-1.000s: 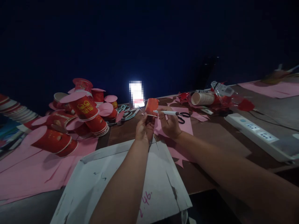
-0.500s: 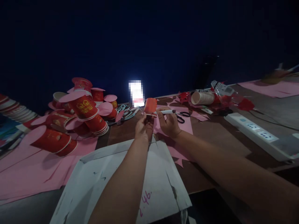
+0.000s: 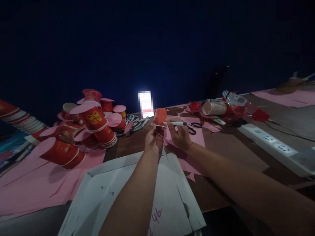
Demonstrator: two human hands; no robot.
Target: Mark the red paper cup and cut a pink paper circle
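My left hand point(image 3: 153, 140) is closed around a small red paper cup point(image 3: 160, 115), with the cup's pale rim turned toward me. Pinched in my right hand point(image 3: 180, 136) is a white pen-like tool point(image 3: 177, 123) with a dark end. Its other end points left, close to the cup rim; whether it touches cannot be made out. Just right of that hand, black-handled scissors point(image 3: 194, 126) lie on a pink paper sheet point(image 3: 199, 139). Both forearms reach over a white cardboard box lid point(image 3: 123, 186).
Red paper cups point(image 3: 94, 119) with pink paper discs crowd the left, beside a long cup stack point(image 3: 27, 121). A lit, blurred screen point(image 3: 145, 103) stands behind my hands, near coiled cable point(image 3: 134, 122). Rightward are nested cups point(image 3: 214, 108), plastic wrapping point(image 3: 235, 98) and a power strip point(image 3: 273, 144).
The whole view has shifted slightly, so everything sits a little lower and further right. Both hands keep their holds on the cup and the white tool, almost unmoved.
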